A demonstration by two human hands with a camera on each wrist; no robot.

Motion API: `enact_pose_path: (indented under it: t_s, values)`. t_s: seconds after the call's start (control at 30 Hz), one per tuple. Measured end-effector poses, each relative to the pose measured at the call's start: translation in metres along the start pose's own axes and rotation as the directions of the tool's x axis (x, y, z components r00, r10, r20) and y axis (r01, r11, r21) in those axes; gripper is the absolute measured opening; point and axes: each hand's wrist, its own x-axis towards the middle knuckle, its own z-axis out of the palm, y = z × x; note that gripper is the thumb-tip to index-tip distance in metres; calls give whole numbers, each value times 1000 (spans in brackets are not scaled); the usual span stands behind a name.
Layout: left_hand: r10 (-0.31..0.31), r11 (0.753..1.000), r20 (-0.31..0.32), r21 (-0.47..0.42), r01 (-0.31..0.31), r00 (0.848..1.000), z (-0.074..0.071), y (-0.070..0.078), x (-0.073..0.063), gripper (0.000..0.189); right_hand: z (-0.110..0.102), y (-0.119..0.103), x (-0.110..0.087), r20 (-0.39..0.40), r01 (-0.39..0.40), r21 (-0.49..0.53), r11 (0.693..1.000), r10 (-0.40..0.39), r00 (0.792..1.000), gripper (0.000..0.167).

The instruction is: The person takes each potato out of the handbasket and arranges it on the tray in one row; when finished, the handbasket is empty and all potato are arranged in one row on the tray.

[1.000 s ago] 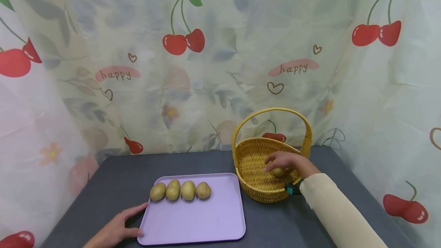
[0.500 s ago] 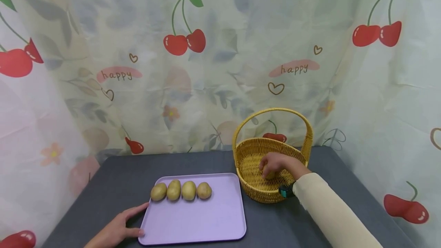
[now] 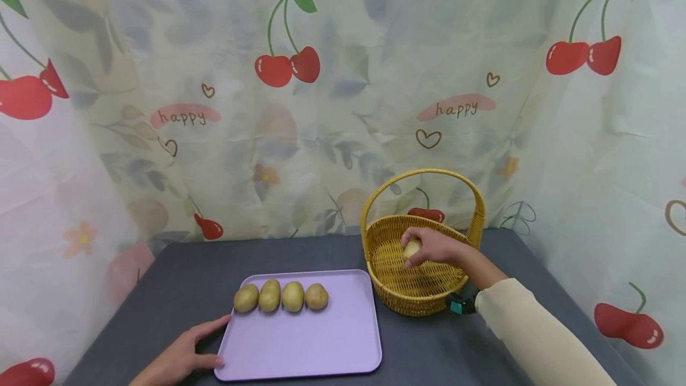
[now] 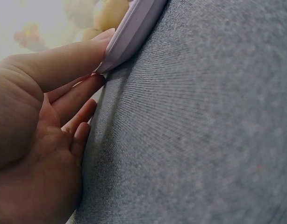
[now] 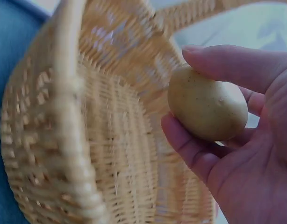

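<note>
My right hand (image 3: 436, 247) grips a potato (image 5: 206, 102) between thumb and fingers, above the inside of the wicker basket (image 3: 412, 305). In the right wrist view the thumb lies on one side of the potato and the fingers on the other. To the left, a lilac tray (image 3: 300, 347) lies flat, with several potatoes (image 3: 292, 296) in a row along its far left part. My left hand (image 3: 182, 353) touches the tray's left edge with fairly straight thumb and fingers. The left wrist view shows the thumb tip (image 4: 106, 37) against the tray's rim.
A dark grey cloth (image 3: 203, 261) covers the table. The basket's tall arched handle (image 3: 429, 171) rises over its opening. A cherry-print curtain (image 3: 343, 106) hangs behind and along both sides.
My right hand first hovered over the potato in the basket, then closed round it and lifted it. My left hand has stayed at the tray's edge.
</note>
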Motion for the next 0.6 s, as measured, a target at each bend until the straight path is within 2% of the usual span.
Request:
enact_pose_path:
  t_s: [0.3,0.6]
  values:
    - [12,1000,-1,10,-12,1000,0,-1,0,78,16,-28,-19,-21,153,-30,988,-154,988,38]
    - [21,1000,-5,19,-21,1000,0,-2,0,78,55,-47,-21,-77,235,-79,969,-241,968,54]
